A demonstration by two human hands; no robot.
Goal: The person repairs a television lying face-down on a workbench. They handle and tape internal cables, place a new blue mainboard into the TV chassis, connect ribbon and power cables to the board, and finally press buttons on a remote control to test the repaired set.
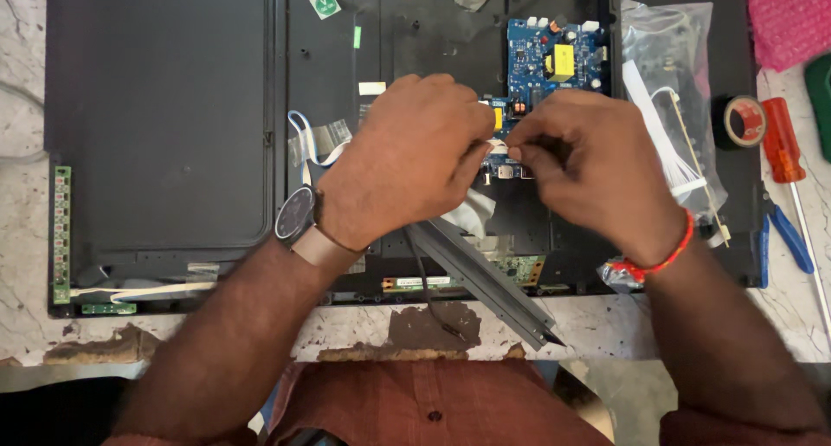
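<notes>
Left hand (407,156): I see it curled tight, pinching the white flat cable (496,144).
Right hand (589,164): curled too, fingertips pinching the same cable.
Cable: just below the blue circuit board (554,61), on the black panel (156,108).
Nearby: orange screwdriver (782,140) on the counter (606,325).

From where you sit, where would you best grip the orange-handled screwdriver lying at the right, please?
Grip the orange-handled screwdriver around its thick orange handle, coming from above with the right hand; it lies flat on the marble table, handle clear beside the black tape roll.
</notes>
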